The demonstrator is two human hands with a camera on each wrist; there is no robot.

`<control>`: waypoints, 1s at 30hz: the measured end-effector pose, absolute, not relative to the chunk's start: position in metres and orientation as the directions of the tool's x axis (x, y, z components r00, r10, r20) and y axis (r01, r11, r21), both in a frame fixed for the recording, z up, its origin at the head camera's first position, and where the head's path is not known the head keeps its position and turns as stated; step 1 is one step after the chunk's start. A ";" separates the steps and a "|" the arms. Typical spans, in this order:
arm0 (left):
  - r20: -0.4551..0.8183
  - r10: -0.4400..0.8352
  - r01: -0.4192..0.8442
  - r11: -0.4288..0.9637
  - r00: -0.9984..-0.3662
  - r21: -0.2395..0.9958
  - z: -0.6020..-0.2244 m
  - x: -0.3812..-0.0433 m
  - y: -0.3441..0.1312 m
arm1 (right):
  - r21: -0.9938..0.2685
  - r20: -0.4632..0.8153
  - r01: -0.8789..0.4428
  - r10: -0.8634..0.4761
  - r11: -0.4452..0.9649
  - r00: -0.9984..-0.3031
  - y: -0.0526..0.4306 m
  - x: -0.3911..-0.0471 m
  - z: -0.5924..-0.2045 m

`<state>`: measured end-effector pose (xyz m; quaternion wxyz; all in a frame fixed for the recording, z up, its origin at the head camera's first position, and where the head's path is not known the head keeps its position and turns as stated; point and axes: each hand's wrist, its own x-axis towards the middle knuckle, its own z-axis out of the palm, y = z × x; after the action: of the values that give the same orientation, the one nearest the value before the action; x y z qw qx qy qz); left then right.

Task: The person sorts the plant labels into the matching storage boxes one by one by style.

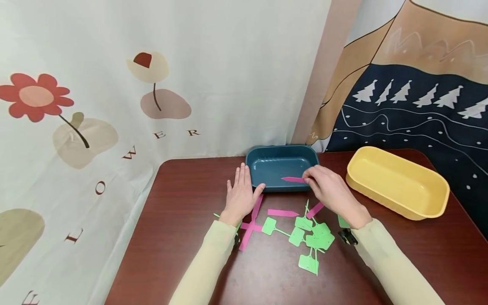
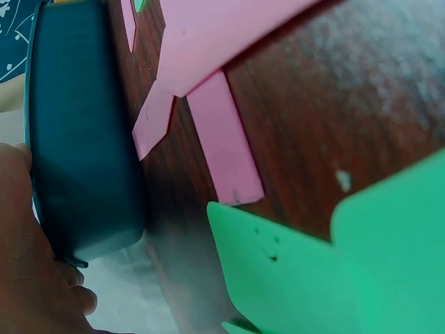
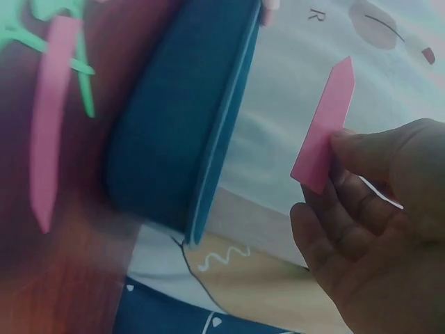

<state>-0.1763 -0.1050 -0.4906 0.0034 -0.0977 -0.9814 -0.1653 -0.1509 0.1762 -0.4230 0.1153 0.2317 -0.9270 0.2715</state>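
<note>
A pink pointed plant label [image 1: 292, 179] is pinched between the thumb and fingers of my right hand [image 1: 331, 190], over the front right part of the dark blue bin [image 1: 278, 163]. The right wrist view shows the same label [image 3: 323, 125] held near its blunt end. My left hand [image 1: 240, 197] rests against the left side of the bin, fingers straight and thumb by the front rim. In front of the bin lie more pink labels [image 1: 282, 213], some crossed beneath my left wrist. A loose heap of green plant labels [image 1: 320, 236] with thin stems lies beside them.
A yellow bin [image 1: 396, 182] stands on the right of the brown table [image 1: 183, 203]. Behind the table hangs a patterned curtain [image 1: 228, 84]. One green label [image 1: 342, 222] is partly hidden by my right wrist.
</note>
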 end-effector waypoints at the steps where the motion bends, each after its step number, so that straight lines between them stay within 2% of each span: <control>1: 0.036 0.188 0.190 0.927 -0.981 0.323 -0.490 -0.176 -0.105 | -0.453 0.328 -0.487 -0.368 0.747 -0.870 0.174 -0.156 -0.422; 15: 0.049 0.186 0.192 0.926 -0.981 0.327 -0.490 -0.176 -0.104 | -0.428 0.160 -0.414 -0.383 0.804 -0.910 0.147 -0.204 -0.438; 23: 0.043 0.181 0.185 0.930 -0.983 0.319 -0.488 -0.175 -0.107 | -0.393 0.059 -0.405 -0.417 0.826 -0.907 0.135 -0.224 -0.444; 30: 0.020 0.186 0.183 0.932 -0.982 0.314 -0.488 -0.175 -0.105 | -0.333 0.052 -0.434 -0.443 0.837 -0.895 0.131 -0.231 -0.454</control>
<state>-0.1752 -0.1055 -0.4883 -0.0050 -0.0937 -0.9828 -0.1592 -0.2310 0.1314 -0.4536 -0.0137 0.2289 -0.9583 0.1706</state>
